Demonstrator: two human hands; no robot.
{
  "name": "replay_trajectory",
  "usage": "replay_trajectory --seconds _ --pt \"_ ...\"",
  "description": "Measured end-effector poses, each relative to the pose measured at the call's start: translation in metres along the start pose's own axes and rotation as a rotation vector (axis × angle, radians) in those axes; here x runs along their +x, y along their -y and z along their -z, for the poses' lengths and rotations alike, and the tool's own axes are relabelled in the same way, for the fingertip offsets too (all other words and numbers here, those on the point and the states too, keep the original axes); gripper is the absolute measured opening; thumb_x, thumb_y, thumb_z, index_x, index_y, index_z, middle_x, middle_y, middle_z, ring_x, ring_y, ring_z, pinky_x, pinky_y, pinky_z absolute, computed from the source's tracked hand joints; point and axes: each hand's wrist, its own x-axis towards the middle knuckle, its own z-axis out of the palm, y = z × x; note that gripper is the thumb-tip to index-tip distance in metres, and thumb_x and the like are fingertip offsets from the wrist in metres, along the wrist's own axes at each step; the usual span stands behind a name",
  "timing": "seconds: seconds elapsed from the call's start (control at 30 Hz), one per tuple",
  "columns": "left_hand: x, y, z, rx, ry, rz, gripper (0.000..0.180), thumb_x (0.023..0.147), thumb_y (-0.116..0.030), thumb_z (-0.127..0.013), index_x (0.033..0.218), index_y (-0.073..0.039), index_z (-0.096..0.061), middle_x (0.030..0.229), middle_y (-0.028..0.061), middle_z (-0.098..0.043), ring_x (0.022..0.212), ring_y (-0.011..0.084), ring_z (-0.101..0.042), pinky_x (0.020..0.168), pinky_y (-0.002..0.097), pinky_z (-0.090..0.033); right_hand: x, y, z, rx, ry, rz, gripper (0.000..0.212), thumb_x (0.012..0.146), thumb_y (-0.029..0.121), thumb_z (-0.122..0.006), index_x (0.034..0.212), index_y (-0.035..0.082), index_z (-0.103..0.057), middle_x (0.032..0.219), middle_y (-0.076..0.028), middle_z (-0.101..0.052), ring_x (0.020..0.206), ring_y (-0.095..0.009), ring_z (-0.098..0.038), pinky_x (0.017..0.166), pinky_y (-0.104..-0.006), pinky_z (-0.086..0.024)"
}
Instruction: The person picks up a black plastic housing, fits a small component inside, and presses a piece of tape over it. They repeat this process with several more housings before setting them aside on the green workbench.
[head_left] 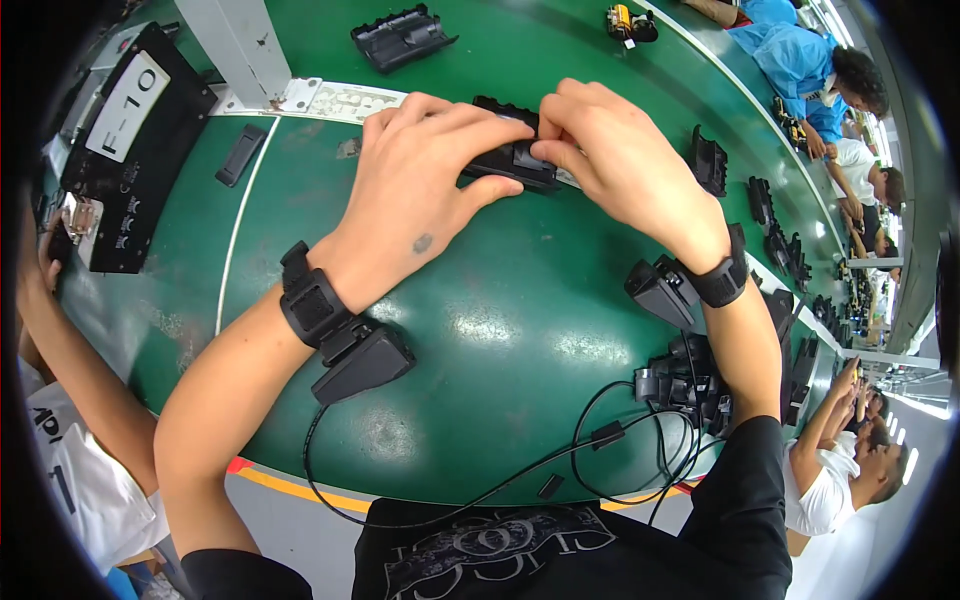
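Note:
A black plastic housing (510,172) with a notched far edge lies on the green table between my hands. My left hand (425,165) grips its left end, the thumb along the near side and the fingers across the top. With curled fingers, my right hand (625,160) pinches the housing's right part, thumb against a smooth dark section. My fingers hide much of the piece, and whether a smaller part sits in the right pinch is not visible. Each wrist bears a black strap with a boxy device, the left one (362,360) trailing a cable.
Another black housing (402,40) lies at the far side. A black box (135,150) and a small black clip-like part (240,155) are left, near a white post (235,50). Black parts (685,380) and cables crowd the right. Other people (810,75) work around the table.

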Motion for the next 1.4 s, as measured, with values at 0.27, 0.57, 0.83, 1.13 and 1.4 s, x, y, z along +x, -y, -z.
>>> replay_trajectory --seconds 0.27,0.57,0.83,1.13,1.4 --pt "0.0 -0.009 0.003 0.422 0.095 -0.138 0.045 0.093 -0.038 -0.078 0.135 -0.022 -0.072 0.122 -0.0003 -0.073 0.114 0.0245 -0.065 0.11 0.0584 -0.041 0.023 -0.005 0.013 -0.066 0.289 -0.134 0.013 0.091 0.018 -0.075 0.093 0.006 -0.07 0.095 -0.019 -0.072 0.094 -0.043 -0.07 0.079 -0.0544 -0.055" --pt "-0.012 -0.008 -0.006 0.509 0.077 -0.158 0.054 0.094 -0.034 -0.078 0.144 -0.022 -0.062 0.132 0.0035 -0.067 0.114 0.0275 -0.063 0.11 0.0576 -0.042 0.005 0.016 -0.009 -0.279 0.135 -0.198 0.019 0.096 0.022 -0.074 0.103 0.006 -0.067 0.103 -0.017 -0.071 0.095 -0.04 -0.073 0.079 -0.0521 -0.059" --pt "0.021 0.031 0.012 0.401 -0.077 -0.027 0.059 0.096 -0.018 -0.073 0.152 -0.019 -0.057 0.145 0.0116 -0.059 0.131 0.0345 -0.057 0.112 0.0563 -0.042 -0.002 -0.038 0.022 -0.325 0.02 -0.383 0.027 0.097 0.026 -0.075 0.113 0.006 -0.067 0.105 -0.017 -0.07 0.096 -0.041 -0.073 0.08 -0.0525 -0.06" --pt "0.041 0.095 0.001 0.508 -0.014 0.132 0.053 0.094 -0.011 -0.071 0.145 -0.014 -0.061 0.142 0.0132 -0.059 0.135 0.0367 -0.054 0.114 0.0562 -0.041 -0.153 0.028 0.082 0.015 0.355 -0.422 0.046 0.096 0.032 -0.079 0.133 0.009 -0.064 0.109 -0.016 -0.065 0.099 -0.04 -0.07 0.083 -0.0487 -0.058" --pt "0.045 0.097 0.008 0.334 -0.04 -0.024 0.034 0.096 -0.017 -0.072 0.13 -0.012 -0.066 0.137 0.0116 -0.061 0.129 0.0357 -0.056 0.113 0.0532 -0.041 -0.196 0.069 0.076 0.038 0.361 -0.47 0.058 0.09 0.032 -0.085 0.138 0.008 -0.063 0.121 -0.014 -0.061 0.102 -0.038 -0.068 0.087 -0.0449 -0.059"
